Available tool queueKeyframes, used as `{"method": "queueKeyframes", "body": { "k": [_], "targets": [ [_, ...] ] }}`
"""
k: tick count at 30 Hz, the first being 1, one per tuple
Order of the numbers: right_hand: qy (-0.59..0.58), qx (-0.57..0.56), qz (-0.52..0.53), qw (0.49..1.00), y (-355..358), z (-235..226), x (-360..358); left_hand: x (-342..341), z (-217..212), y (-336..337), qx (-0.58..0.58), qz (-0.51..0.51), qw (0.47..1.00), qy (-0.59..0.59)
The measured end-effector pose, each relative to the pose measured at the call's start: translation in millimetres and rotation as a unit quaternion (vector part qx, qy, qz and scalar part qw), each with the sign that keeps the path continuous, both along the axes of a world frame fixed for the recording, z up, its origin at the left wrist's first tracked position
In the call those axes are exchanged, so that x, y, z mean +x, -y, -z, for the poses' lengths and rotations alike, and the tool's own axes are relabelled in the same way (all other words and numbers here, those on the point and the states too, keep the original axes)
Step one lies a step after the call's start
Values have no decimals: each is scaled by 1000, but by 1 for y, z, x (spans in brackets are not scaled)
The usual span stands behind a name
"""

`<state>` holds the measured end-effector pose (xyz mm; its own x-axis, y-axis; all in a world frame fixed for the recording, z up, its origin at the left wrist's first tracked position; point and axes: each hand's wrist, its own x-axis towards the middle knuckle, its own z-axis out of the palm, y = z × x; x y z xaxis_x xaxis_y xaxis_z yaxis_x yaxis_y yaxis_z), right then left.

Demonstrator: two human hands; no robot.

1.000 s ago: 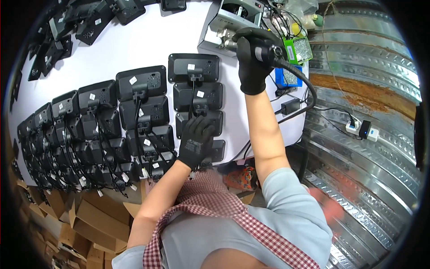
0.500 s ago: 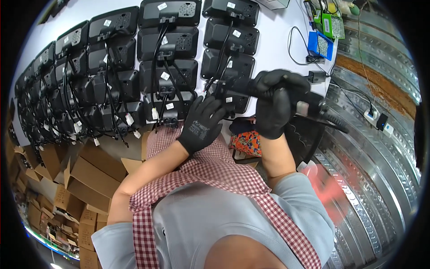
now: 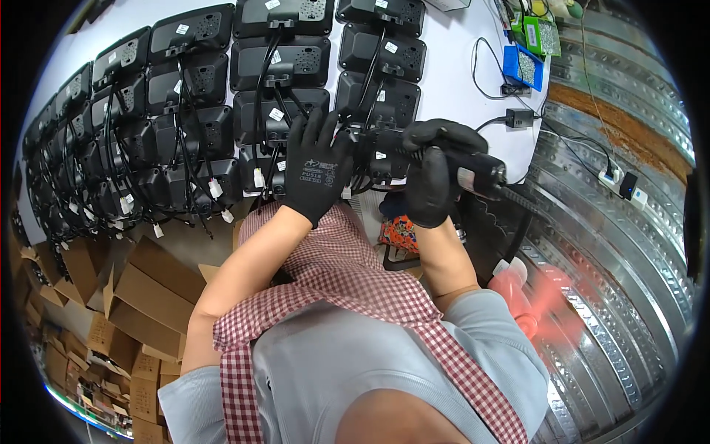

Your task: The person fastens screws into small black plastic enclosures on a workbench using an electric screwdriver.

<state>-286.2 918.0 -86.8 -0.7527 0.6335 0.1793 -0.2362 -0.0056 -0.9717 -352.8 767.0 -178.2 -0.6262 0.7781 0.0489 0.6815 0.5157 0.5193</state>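
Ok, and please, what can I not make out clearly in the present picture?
Head view:
Tip of the black tool: dark against black housings.
Whether the left hand holds anything: its back hides its palm.
Grey box: cut off by the upper edge.
Parts in the blue tray: too small.
Red fan: blades blurred.

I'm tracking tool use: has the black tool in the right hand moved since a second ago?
Yes, toward the checked apron: a second ago, the black tool showed higher in the view than the blue tray; now it shows well below it.
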Motion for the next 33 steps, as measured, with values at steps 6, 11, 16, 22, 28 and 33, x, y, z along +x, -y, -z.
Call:
{"method": "queueKeyframes", "body": {
  "k": [6,11,16,22,28,33],
  "targets": [
    [20,39,-26,999,3,18,-2,6,1,6,55,0,998,23],
    [37,33,-78,996,0,21,-4,30,0,6,83,110,987,87],
    [11,161,-85,983,9,35,-10,62,24,-12,148,63,947,277],
    [16,234,-78,969,21,63,-8,72,35,-13,229,-46,890,391],
    [70,225,-224,946,2,39,-21,67,37,-16,321,-33,875,362],
    [213,79,-146,963,-27,-10,-43,61,46,-26,117,88,962,231]
  ]
}}
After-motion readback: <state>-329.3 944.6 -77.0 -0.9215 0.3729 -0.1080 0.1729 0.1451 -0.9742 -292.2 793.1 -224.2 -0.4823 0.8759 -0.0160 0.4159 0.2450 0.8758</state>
